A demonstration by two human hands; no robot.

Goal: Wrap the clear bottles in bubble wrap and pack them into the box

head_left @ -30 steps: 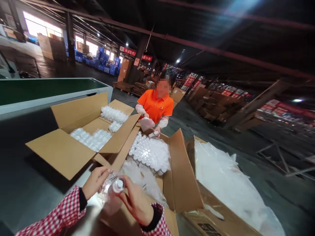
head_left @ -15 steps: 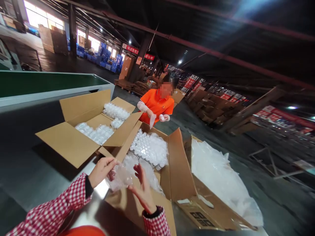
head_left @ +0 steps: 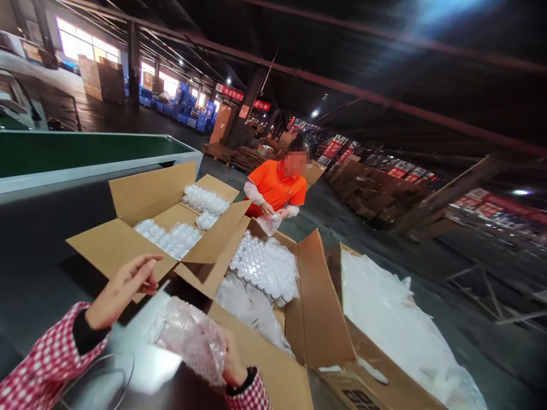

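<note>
A clear bubble-wrap bag [head_left: 192, 336] hangs above the shiny metal surface at the lower middle. My right hand [head_left: 233, 359] is closed on its right end, fingers partly hidden behind the plastic. Up and to the left of the bag, my left hand [head_left: 127, 289] is held apart from it, with loosely bent fingers and nothing in them. Just beyond, the open cardboard box [head_left: 273, 370] holds rows of small clear-topped containers [head_left: 260, 265] and loose bubble-wrap bags [head_left: 248, 302].
At the left stands another open carton [head_left: 98, 245] with clusters of wrapped containers. A box with white plastic bags [head_left: 384, 319] is at the right. Across from me, a co-worker in an orange shirt [head_left: 277, 185] handles a bubble-wrap bag. Behind the left carton runs a green conveyor [head_left: 85, 151].
My left hand has moved left, away from the bag. My right hand has come lower and now grips it. The co-worker's hands have come together on a bag.
</note>
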